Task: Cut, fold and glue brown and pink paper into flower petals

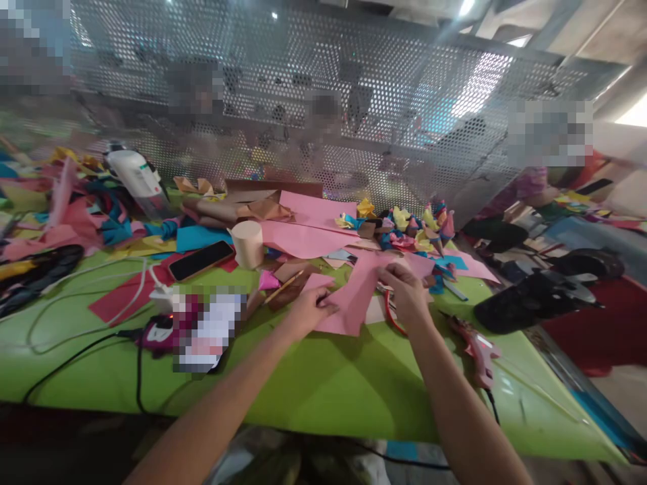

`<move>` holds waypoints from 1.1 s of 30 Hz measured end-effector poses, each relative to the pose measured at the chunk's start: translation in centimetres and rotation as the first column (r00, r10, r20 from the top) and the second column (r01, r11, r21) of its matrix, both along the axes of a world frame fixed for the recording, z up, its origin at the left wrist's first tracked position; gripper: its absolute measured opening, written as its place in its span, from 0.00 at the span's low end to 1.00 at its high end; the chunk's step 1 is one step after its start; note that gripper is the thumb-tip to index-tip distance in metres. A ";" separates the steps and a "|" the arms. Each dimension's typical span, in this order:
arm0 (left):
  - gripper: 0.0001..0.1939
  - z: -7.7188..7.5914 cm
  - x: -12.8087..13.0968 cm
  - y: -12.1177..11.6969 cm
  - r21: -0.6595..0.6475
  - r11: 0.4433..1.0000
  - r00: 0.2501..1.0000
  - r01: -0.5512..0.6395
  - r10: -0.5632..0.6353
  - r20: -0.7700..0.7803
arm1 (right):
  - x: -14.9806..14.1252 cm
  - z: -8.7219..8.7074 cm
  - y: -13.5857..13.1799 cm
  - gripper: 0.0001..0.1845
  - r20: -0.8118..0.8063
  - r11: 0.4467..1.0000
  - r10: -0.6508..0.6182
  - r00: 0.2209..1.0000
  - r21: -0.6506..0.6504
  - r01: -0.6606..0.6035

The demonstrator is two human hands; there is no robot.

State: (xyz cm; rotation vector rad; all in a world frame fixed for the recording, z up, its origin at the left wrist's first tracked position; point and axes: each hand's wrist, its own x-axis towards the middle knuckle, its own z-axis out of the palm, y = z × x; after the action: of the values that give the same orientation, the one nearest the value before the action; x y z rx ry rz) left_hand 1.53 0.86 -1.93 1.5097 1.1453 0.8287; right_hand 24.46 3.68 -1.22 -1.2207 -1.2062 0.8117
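A pink sheet of paper (354, 296) is held up in front of me, a little above the green table. My left hand (306, 311) pinches its left side, fingers closed on the edge. Near the upper right edge of the sheet, my right hand (406, 291) grips it between thumb and fingers. Just beneath the right hand lies something with a red curved handle (391, 313), partly hidden by the hand and paper. A wooden stick, perhaps a pencil (284, 286), rests beside a pink folded piece (267, 280) to the left.
A pink glue gun (480, 353) lies on the green table (328, 387) at right, near a black bottle (530, 300). Leftward are a phone (202, 261), a lit phone (212, 333), a power strip (156, 333) and a cream paper roll (247, 246). Colourful paper flowers (404, 225) sit behind.
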 end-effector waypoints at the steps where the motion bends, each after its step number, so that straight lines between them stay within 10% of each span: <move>1: 0.13 -0.1 -0.2 0.0 -0.018 1.000 1.000 -0.015 0.015 0.012 | 0.5 -0.1 0.3 0.21 -0.025 0.999 -0.046 0.999 0.009 0.046; 11: 0.20 0.2 -1.3 -0.1 -0.083 0.996 0.989 -0.014 0.026 0.149 | 5.5 -1.2 2.0 0.29 0.031 0.941 -0.338 0.941 0.032 0.337; 21: 0.17 -0.6 -1.1 -0.3 0.008 1.000 0.999 0.010 -0.011 0.038 | -2.7 0.2 -1.5 0.23 -0.035 0.976 0.172 0.985 -0.127 -0.175; 33: 0.18 -0.7 -1.1 -0.4 0.022 0.996 0.996 0.086 -0.086 0.026 | -2.3 0.2 -1.8 0.23 -0.213 0.985 0.089 0.973 -0.130 -0.118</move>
State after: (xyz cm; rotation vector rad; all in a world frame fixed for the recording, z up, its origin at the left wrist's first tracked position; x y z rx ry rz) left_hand 0.41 0.44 -2.58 1.5493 1.0474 0.8023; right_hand 22.16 1.90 -1.04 -1.1618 -1.0626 1.0906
